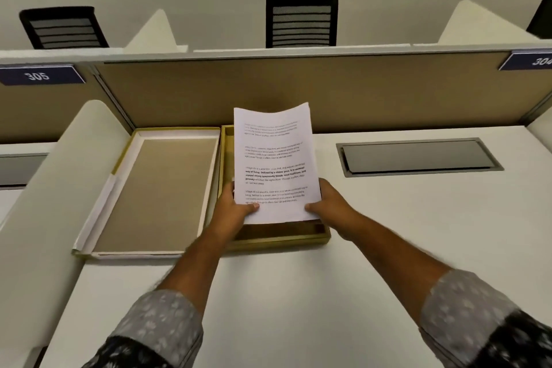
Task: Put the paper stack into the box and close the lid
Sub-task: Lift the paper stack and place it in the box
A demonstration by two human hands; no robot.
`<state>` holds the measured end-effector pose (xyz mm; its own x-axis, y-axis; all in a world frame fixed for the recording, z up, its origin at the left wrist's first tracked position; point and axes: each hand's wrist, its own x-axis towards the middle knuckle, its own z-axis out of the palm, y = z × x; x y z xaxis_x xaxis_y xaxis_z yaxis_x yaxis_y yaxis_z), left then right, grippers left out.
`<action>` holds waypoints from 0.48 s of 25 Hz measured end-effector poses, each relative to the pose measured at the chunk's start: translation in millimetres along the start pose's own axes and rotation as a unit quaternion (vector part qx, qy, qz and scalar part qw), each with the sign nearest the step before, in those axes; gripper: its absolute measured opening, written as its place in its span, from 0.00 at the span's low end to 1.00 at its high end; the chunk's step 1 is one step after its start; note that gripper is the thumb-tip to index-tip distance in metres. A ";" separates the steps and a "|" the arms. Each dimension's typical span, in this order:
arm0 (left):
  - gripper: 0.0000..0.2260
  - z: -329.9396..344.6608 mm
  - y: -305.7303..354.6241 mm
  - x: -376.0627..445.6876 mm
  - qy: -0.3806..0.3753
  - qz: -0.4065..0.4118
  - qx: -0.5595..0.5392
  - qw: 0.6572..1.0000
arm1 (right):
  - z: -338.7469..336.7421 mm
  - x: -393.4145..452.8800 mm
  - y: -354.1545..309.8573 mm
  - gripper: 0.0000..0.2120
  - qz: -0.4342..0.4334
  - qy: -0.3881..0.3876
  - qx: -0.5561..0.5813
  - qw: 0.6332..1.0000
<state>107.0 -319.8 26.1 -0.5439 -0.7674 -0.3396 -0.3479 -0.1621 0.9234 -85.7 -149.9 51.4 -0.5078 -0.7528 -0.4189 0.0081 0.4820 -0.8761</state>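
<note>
A white paper stack (273, 155) with printed text is held above the open gold box (280, 239), tilted with its far edge raised. My left hand (231, 209) grips its near left corner, thumb on top. My right hand (330, 205) grips its near right corner the same way. The box sits on the white desk, and most of its inside is hidden behind the paper. The lid (155, 188) lies inside-up to the left of the box, touching its left wall.
A white curved side divider (53, 188) stands left of the lid. A tan partition panel (298, 89) runs behind the box. A grey cable hatch (418, 157) is set in the desk (298, 293) at the right. Black chairs show beyond the partition.
</note>
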 end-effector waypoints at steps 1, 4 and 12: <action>0.32 -2.2 -5.1 11.8 0.013 -0.015 0.014 1.000 | 7.1 14.1 -2.2 0.31 0.014 -0.002 -0.014 1.000; 0.28 -1.5 -27.8 30.6 0.046 -0.039 0.073 0.995 | 25.2 38.6 8.8 0.30 0.054 -0.008 -0.083 0.995; 0.28 -1.8 -44.4 30.3 0.040 -0.024 0.091 0.995 | 25.6 48.2 18.3 0.30 0.083 -0.025 -0.101 0.991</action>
<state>107.3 -336.9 -24.9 -0.4626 -0.8099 -0.3607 -0.5081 -0.0912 0.8565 -87.9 -188.9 9.0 -0.4708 -0.6738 -0.5695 -0.0860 0.6775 -0.7304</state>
